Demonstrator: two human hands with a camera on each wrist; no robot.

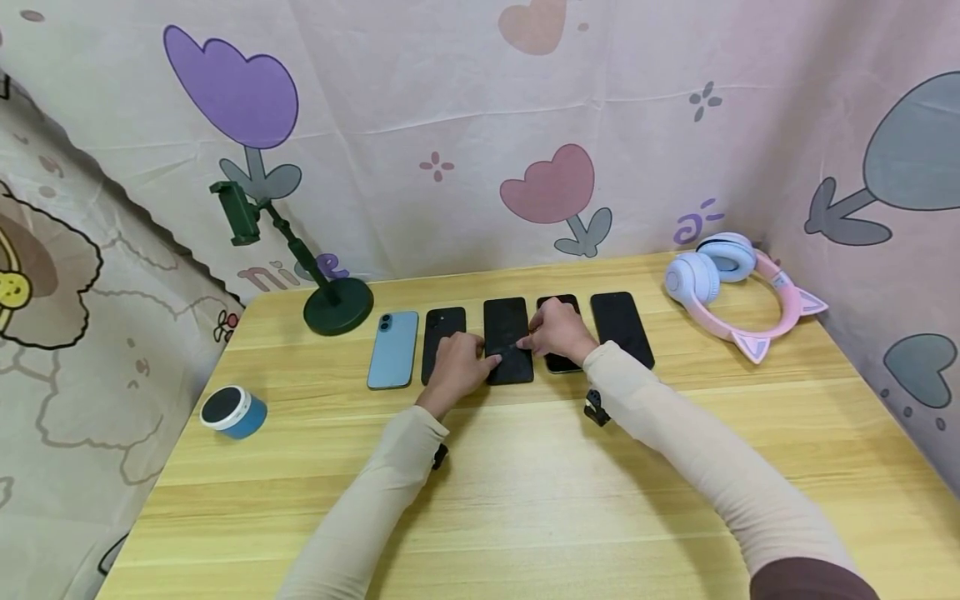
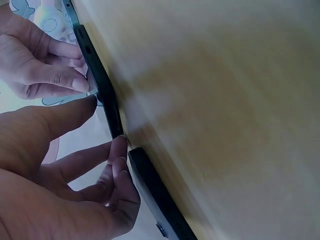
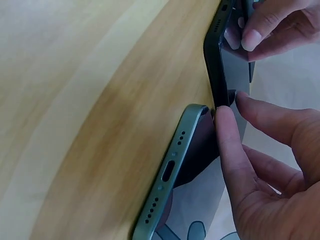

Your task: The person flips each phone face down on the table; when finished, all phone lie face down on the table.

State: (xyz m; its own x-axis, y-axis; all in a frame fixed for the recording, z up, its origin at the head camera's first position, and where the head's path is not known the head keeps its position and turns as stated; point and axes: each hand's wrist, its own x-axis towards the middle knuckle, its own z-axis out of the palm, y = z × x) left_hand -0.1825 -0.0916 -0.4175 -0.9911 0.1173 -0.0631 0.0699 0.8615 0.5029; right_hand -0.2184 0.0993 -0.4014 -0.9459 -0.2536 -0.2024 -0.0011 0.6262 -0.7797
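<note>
Several phones lie in a row on the wooden table. My left hand (image 1: 459, 365) and right hand (image 1: 561, 330) are both at the middle black phone (image 1: 506, 317), which lies screen up. In the left wrist view, my left thumb is over its screen and the fingertips hold its side edge. From the right wrist view, my right index finger lies along the opposite edge, the thumb just above the glass. Beneath my left hand is a black phone (image 1: 444, 323) with its cameras up. A green-framed phone (image 3: 180, 145) is partly covered by my right hand.
A light blue phone (image 1: 393, 350) is at the row's left end, a dark phone (image 1: 622, 325) at its right. Around them are a green phone stand (image 1: 339, 307), a blue and white jar-like thing (image 1: 243, 415) and cat-ear headphones (image 1: 780, 312). Patterned cloth (image 1: 420, 100) hangs behind.
</note>
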